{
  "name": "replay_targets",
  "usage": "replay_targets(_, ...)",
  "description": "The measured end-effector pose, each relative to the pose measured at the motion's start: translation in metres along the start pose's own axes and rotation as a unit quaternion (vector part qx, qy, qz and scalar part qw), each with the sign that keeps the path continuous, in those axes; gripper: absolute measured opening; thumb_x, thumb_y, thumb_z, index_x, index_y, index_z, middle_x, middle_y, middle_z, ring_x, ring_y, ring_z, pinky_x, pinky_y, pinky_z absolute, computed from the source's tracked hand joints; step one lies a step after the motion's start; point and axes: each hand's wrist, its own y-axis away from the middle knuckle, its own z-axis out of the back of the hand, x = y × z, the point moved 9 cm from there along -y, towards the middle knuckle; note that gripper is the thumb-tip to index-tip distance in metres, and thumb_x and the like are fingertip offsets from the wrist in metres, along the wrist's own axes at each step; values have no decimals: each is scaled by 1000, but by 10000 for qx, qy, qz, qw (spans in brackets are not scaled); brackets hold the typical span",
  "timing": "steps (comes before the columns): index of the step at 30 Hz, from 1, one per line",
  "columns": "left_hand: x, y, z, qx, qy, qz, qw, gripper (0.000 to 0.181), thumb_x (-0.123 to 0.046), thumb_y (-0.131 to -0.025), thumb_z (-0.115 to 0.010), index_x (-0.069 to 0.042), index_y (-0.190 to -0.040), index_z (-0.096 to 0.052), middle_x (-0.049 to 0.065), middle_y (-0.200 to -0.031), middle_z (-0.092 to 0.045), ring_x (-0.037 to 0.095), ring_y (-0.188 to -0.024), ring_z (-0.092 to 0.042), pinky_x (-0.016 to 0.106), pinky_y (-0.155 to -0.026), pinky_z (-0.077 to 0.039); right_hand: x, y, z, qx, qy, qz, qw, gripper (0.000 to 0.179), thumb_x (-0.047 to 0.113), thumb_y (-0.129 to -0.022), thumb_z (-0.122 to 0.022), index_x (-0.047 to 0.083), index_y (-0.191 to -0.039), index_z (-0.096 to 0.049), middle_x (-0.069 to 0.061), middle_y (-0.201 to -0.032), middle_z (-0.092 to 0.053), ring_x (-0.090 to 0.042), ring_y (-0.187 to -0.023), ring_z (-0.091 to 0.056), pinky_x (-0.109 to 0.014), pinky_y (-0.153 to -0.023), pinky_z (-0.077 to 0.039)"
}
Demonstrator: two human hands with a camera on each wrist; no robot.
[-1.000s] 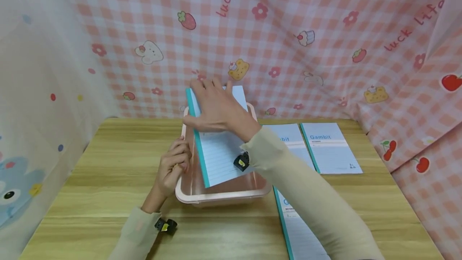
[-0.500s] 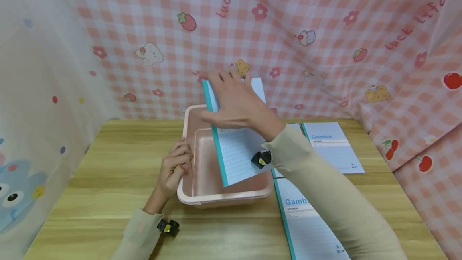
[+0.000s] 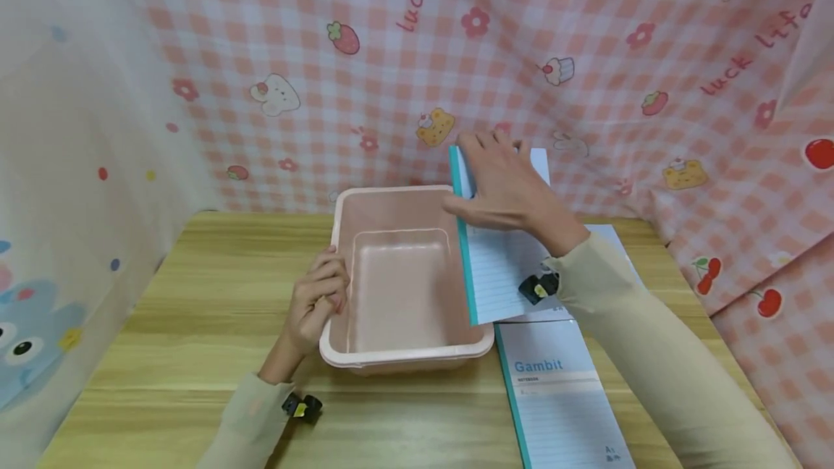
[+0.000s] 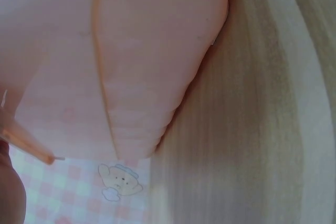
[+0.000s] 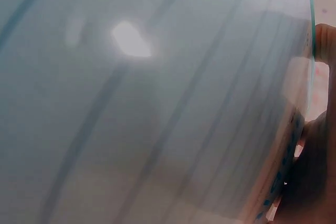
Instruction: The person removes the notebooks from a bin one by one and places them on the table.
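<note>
A light blue-white lined notebook (image 3: 498,273) with a teal spine is held up by my right hand (image 3: 504,183), fingers over its top edge and thumb at the spine. It hangs tilted over the right rim of a pink plastic basin (image 3: 404,295), partly above other notebooks. In the right wrist view the lined cover (image 5: 157,103) fills most of the picture. My left hand (image 3: 318,302) grips the basin's left rim, its fingers curled over the edge. The basin's outer wall (image 4: 142,61) takes up much of the left wrist view. Inside the basin I see only its bare floor.
A notebook marked Gambit (image 3: 554,396) lies on the wooden table (image 3: 215,310) right of the basin's front corner. More notebooks lie behind it, mostly hidden by the held one and my right arm. A pink checked cloth (image 3: 365,93) hangs behind the table.
My right hand has carried the notebook rightward, from over the middle of the basin to its right rim. More of the basin's inside shows. My left hand stays on the rim.
</note>
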Motion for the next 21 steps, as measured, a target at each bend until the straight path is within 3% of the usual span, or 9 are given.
replay_targets(5,0,0,0,-2,-7,-22,10000,24,5,-70,-36,-14,-57,-44,5,-71,-49,25,-85,-46,48,-113,-29,-30,14,-5,50,131,-226,9996,59,52,-82,-60,12,-121,-45,-11,-109,-52,-32,-104,-42,-54,-93,-25)
replay_targets(11,1,-1,0,-1,58,0,10000,25,5,-72,-37,-14,-57,-44,5,-72,-50,26,-87,-46,48,-114,-28,-64,35,-16,272,262,-502,9980,67,53,-83,-63,9,-129,-45,-16,-117,-55,-37,-112,-43,-58,-93,-25)
replay_targets(18,-1,-1,0,-6,95,-49,9999,27,6,-75,-37,-14,-58,-44,5,-72,-48,25,-87,-45,47,-112,-28,-99,67,-36,514,330,-662,9959,58,47,-81,-63,9,-120,-45,-16,-113,-54,-36,-105,-42,-56,-87,-23)
replay_targets(21,0,-1,0,6,97,-66,9999,27,6,-76,-37,-14,-58,-44,5,-72,-48,25,-87,-45,47,-113,-28,-116,82,-43,609,405,-817,9940,66,48,-82,-64,7,-129,-45,-20,-125,-55,-39,-110,-44,-58,-88,-24)
